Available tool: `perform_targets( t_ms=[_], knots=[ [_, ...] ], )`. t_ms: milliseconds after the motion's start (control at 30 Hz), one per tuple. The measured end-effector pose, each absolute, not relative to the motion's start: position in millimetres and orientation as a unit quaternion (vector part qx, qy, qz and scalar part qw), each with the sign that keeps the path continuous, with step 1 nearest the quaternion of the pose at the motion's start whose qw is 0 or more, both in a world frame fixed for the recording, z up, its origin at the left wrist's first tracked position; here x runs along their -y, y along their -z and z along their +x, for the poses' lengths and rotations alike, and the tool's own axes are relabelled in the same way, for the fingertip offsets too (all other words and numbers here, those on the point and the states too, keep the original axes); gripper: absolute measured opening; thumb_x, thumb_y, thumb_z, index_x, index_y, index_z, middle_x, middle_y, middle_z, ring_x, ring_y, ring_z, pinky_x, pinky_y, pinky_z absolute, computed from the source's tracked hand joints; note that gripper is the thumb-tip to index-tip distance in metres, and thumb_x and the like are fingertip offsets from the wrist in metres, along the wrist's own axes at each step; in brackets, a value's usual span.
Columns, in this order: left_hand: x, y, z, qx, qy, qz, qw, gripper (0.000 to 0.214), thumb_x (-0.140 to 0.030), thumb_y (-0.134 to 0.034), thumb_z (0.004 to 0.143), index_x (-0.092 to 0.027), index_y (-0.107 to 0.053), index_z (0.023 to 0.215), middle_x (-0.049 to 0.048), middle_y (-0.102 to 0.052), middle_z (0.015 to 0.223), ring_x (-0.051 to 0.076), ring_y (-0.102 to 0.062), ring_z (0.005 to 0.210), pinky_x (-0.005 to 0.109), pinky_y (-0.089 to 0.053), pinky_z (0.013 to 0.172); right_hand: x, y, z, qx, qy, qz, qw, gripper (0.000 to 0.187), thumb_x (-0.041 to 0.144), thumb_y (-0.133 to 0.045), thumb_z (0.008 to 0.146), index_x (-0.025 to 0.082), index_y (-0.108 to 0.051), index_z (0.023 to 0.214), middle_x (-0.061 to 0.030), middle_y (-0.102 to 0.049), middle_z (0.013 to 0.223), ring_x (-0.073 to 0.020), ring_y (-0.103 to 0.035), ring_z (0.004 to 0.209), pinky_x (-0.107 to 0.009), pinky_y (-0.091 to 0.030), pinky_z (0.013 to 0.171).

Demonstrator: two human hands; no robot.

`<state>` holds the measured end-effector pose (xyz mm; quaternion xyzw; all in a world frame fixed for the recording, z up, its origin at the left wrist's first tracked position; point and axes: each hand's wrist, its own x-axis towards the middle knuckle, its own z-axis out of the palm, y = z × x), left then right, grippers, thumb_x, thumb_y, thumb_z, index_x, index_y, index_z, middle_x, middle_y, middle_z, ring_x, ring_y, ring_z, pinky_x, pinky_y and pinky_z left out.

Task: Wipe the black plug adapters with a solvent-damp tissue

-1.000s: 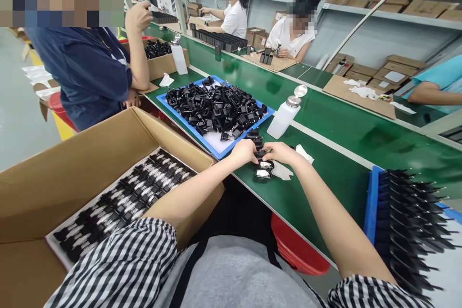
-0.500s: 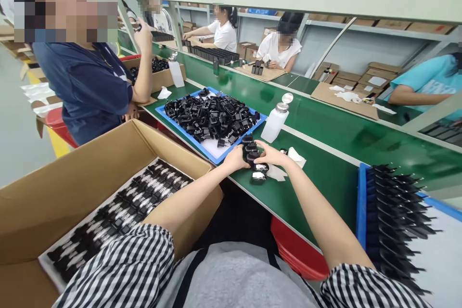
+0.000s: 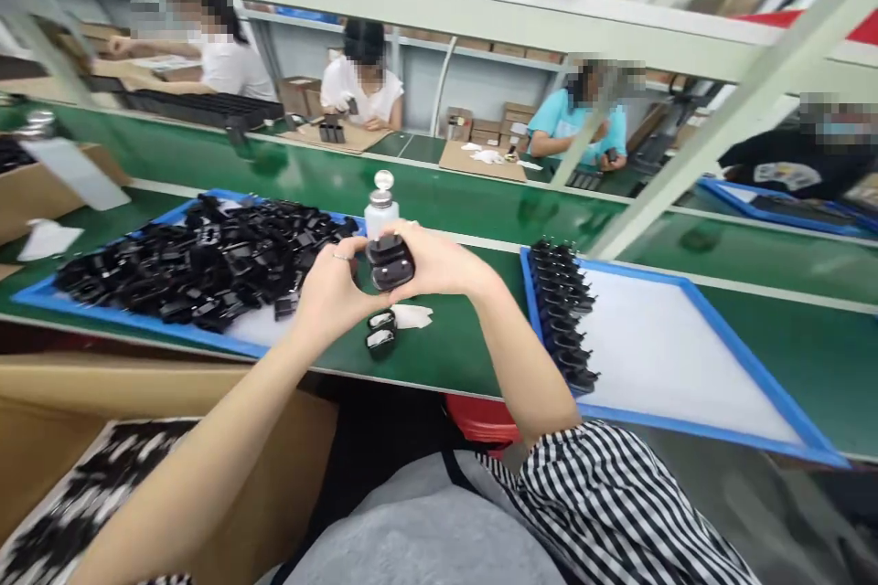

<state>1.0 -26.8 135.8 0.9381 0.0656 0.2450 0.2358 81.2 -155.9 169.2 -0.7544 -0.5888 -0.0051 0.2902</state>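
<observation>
Between them, my left hand [image 3: 334,291] and my right hand [image 3: 439,263] grip a short row of black plug adapters [image 3: 390,263], lifted above the green bench. The fingers of both hands close around the row's sides; part of it is hidden behind them. Just below, two more black adapters [image 3: 381,338] with silvery faces lie on the bench beside a white tissue [image 3: 412,317]. Behind my hands stands a translucent bottle [image 3: 381,212] with its metal cap flipped up. A heap of black plug adapters [image 3: 226,256] fills a blue-rimmed tray [image 3: 179,318] on the left.
To the right, another blue-rimmed tray [image 3: 672,347] holds a line of black adapters [image 3: 563,315] along its left side. An open cardboard box [image 3: 274,457] with packed parts sits at lower left. A slanted frame post [image 3: 720,123] rises at right. Several people work across the bench.
My view has turned right, bringing the right-hand tray fully into sight. Both hands have raised the row of adapters off the bench, leaving two adapters lying there.
</observation>
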Motion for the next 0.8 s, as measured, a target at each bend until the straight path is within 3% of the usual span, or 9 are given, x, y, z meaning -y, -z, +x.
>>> perform_targets(
  t_ms=[133,233,333,433,633,800],
  knots=[
    [50.3,-172.8,-9.3,0.079,-0.276,0.931,0.223,0.063,-0.042,-0.057,0.054,-0.02,-0.034,0.109,0.0035,-0.041,0.109,0.019,-0.04,0.1,0.032,-0.036,0.081,251.6,-211.7,62.5,0.433,0.169,-0.827,0.318,0.061,0.028,-0.069,0.049,0.017,-0.037,0.099,-0.0027,-0.045,0.098,-0.0197,-0.046,0.089,-0.031,-0.038,0.077],
    [44.2,-165.5,-13.0,0.104,-0.261,0.931,0.232,0.049,-0.045,-0.052,0.059,-0.022,-0.041,0.101,0.0005,-0.044,0.108,0.018,-0.041,0.1,0.031,-0.034,0.084,338.5,-202.8,66.5,0.258,0.25,-0.871,0.334,0.063,0.032,-0.069,0.046,0.019,-0.036,0.098,-0.004,-0.047,0.093,-0.0208,-0.047,0.086,-0.033,-0.038,0.076],
    [25.8,-139.5,-10.8,0.094,-0.193,0.94,0.263,0.035,-0.047,-0.048,0.061,-0.022,-0.049,0.087,-0.0011,-0.053,0.097,0.016,-0.048,0.09,0.027,-0.038,0.079,404.9,-158.0,77.7,0.118,0.135,-0.923,0.34,0.059,0.031,-0.07,0.039,0.018,-0.038,0.087,-0.0046,-0.052,0.078,-0.023,-0.051,0.073,-0.037,-0.042,0.067],
    [11.8,-116.8,-6.6,0.05,-0.116,0.951,0.282,0.031,-0.048,-0.048,0.061,-0.022,-0.052,0.077,-0.0018,-0.058,0.088,0.015,-0.052,0.082,0.023,-0.04,0.071,431.0,-101.4,85.4,0.091,-0.023,-0.922,0.377,0.056,0.033,-0.066,0.044,0.016,-0.036,0.089,-0.0052,-0.053,0.076,-0.0235,-0.052,0.072,-0.037,-0.043,0.065],
    [1.7,-99.4,-3.4,-0.009,-0.053,0.963,0.265,0.03,-0.049,-0.044,0.062,-0.021,-0.054,0.064,-0.0025,-0.06,0.072,0.014,-0.053,0.068,0.02,-0.039,0.059,424.3,-46.6,86.1,0.04,-0.003,-0.926,0.376,0.06,0.029,-0.057,0.049,0.016,-0.035,0.103,-0.0098,-0.05,0.098,-0.0229,-0.053,0.077,-0.036,-0.043,0.068],
    [-7.6,-84.1,-4.4,-0.023,-0.005,0.96,0.279,0.029,-0.046,-0.044,0.063,-0.02,-0.054,0.065,-0.002,-0.059,0.069,0.013,-0.051,0.066,0.02,-0.038,0.06,421.3,-47.4,84.6,0.02,-0.049,-0.94,0.337,0.038,0.035,-0.051,0.047,0.018,-0.046,0.081,-0.008,-0.056,0.084,-0.0281,-0.051,0.082,-0.041,-0.039,0.076]
  ],
)
